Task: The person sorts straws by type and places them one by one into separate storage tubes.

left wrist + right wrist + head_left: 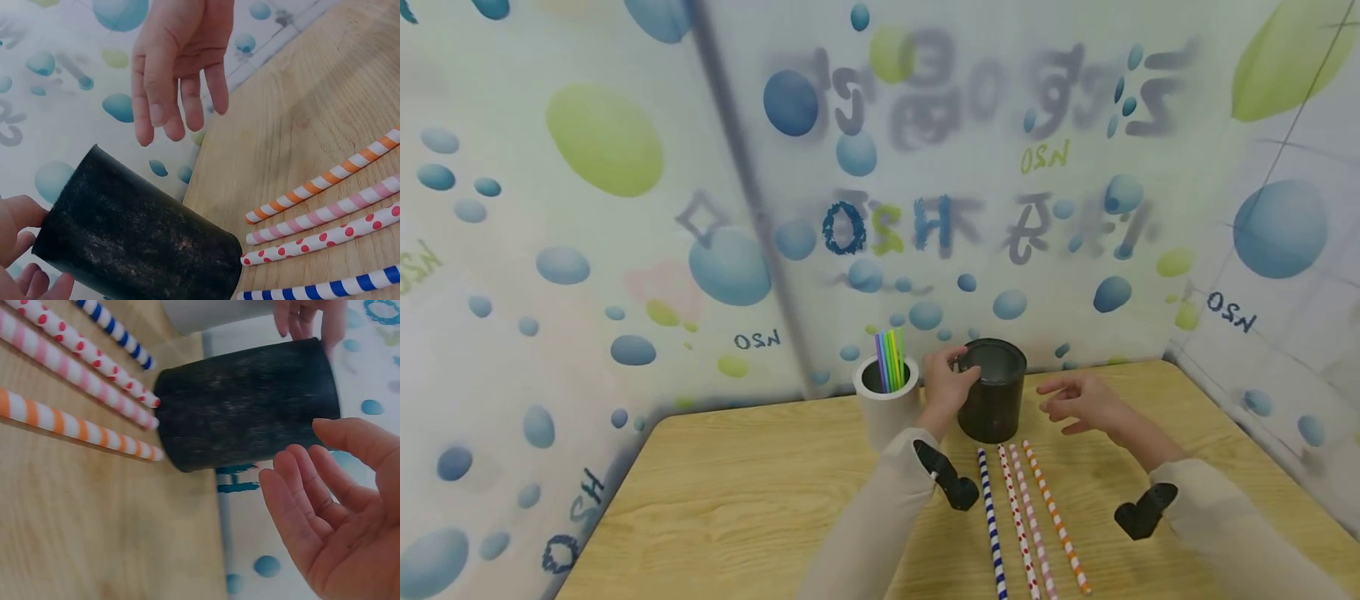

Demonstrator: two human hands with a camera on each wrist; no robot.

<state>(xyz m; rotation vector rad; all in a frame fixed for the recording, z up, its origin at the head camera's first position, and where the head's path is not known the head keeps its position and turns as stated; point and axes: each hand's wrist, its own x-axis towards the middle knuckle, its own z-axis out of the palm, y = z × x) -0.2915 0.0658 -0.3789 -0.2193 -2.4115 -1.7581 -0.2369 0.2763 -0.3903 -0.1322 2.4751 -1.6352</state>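
Observation:
A black cup [991, 400] stands upright at the back of the table. My left hand [949, 385] holds its rim on the left side, thumb over the opening and fingers outside the wall. To the cup's right my right hand [1078, 402] is in the air, fingers loosely spread and holding nothing. In front of the cup lie patterned paper straws: a blue-striped straw [991, 521], a red-dotted straw [1017, 517], a pink-striped straw [1033, 521] and an orange-striped straw [1056, 515]. Their far ends point at the cup's base.
Left of the black cup is a white cup [887, 417], partly behind my left hand, with several thin coloured straws [891, 362] standing in it. The wooden table [737, 500] meets a printed curtain [625, 250] with blue and green bubbles at its back edge.

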